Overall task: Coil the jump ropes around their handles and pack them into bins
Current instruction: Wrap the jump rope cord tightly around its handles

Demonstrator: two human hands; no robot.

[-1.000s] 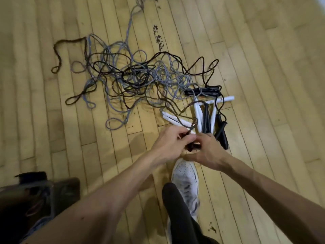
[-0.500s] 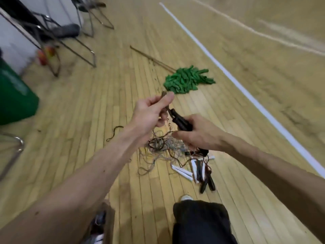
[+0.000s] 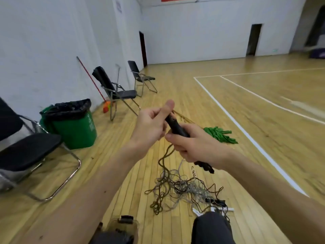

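Wooden gym flooring (image 3: pixel 123 173), marked with white lines, fills the view; nearest, at the bottom edge, a clear plastic bin (image 3: pixel 123 226) sits beside the person's dark-trousered knee (image 3: pixel 211 229); just beyond, a tangled pile of ropes (image 3: pixel 182 189), grey, black and brown, lies on the floor, with white handles (image 3: pixel 197 211) at its near right edge; both hands are raised above the pile; the right hand (image 3: pixel 197 147) has its grip closed round a black handle (image 3: pixel 175 126), which slants up to the left, its lower end poking out below the palm; the left hand (image 3: pixel 149 127) has its grip closed at the handle's upper end, thumb against forefinger, pinching a brown rope (image 3: pixel 162 157); that rope hangs from between the hands down to the pile; farther off lie a heap of green items (image 3: pixel 219 135) to the right, a green waste bin (image 3: pixel 75 127) with a black liner to the left, and folding chairs (image 3: pixel 123 94) along the white wall (image 3: pixel 44 41).
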